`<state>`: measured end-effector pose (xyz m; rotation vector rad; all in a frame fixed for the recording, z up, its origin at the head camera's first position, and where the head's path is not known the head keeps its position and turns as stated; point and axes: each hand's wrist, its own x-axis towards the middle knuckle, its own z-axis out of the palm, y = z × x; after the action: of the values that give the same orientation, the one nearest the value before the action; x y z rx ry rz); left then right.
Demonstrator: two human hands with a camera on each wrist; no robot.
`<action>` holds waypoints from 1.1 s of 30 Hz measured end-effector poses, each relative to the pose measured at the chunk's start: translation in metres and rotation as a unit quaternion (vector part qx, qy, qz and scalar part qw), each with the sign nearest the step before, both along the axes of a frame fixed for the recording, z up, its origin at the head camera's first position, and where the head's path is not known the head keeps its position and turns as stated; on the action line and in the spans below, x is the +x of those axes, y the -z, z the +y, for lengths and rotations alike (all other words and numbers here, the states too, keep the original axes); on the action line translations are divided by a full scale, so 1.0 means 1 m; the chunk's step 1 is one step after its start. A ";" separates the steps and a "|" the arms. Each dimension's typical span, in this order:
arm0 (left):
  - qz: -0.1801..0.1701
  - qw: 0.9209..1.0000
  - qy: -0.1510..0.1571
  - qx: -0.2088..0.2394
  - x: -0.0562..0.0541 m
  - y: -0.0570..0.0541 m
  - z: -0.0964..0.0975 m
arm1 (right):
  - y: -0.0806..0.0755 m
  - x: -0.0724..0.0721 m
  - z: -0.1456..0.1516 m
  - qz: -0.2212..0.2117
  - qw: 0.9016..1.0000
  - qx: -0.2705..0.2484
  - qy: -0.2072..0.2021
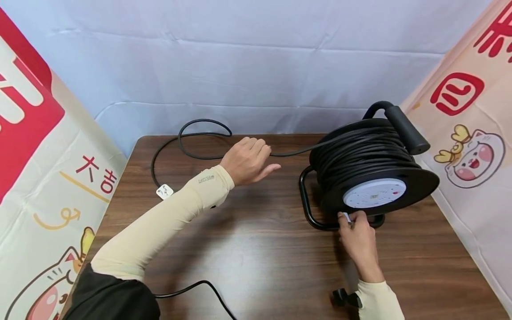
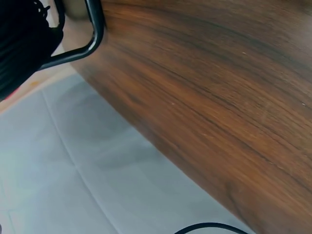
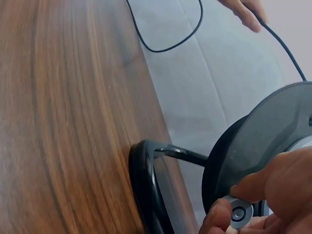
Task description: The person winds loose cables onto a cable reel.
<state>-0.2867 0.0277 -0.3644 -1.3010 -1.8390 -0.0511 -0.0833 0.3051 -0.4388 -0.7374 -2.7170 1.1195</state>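
Observation:
A black cable reel (image 1: 374, 160) stands on its tubular metal frame (image 1: 306, 200) at the right of the table. My right hand (image 1: 360, 242) is at the lower rim of its front disc. Thumb and fingers pinch a small grey crank knob (image 3: 239, 213), seen end-on in the right wrist view. My left hand (image 1: 249, 161) is curled round the black cable (image 1: 294, 153) left of the reel, thumb sticking out. From there the cable runs taut onto the wound drum. Its free part loops leftward to a white plug (image 1: 164, 191). The left wrist view does not show the left hand.
The reel's carrying handle (image 1: 407, 130) rises at the back. A white socket plate (image 1: 374, 193) sits in the disc. Another black cord (image 1: 204, 282) lies at the table's front. A pale cloth (image 1: 248, 75) hangs behind the brown table (image 1: 264, 258), with printed banners at both sides.

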 end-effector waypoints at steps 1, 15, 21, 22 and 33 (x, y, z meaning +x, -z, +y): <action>0.001 1.000 -0.001 0.000 0.001 -0.001 0.001 | -0.001 -0.001 -0.001 0.003 1.000 0.000 -0.002; 0.003 1.000 -0.023 0.001 -0.003 -0.006 -0.011 | -0.012 -0.006 -0.017 0.039 0.999 0.007 -0.026; 0.002 1.000 -0.016 0.003 -0.008 -0.008 -0.023 | -0.024 -0.008 -0.023 0.059 0.997 0.020 -0.034; 0.004 1.000 -0.015 0.003 -0.008 -0.009 -0.024 | -0.025 -0.007 -0.024 0.059 0.997 0.020 -0.036; 0.032 0.999 0.001 -0.014 -0.020 -0.016 -0.037 | -0.030 -0.001 -0.030 0.067 0.996 0.015 -0.051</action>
<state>-0.3062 -0.0089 -0.3483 -1.3087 -1.7895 0.0163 -0.0847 0.2755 -0.4085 -0.5045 -2.6783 1.1043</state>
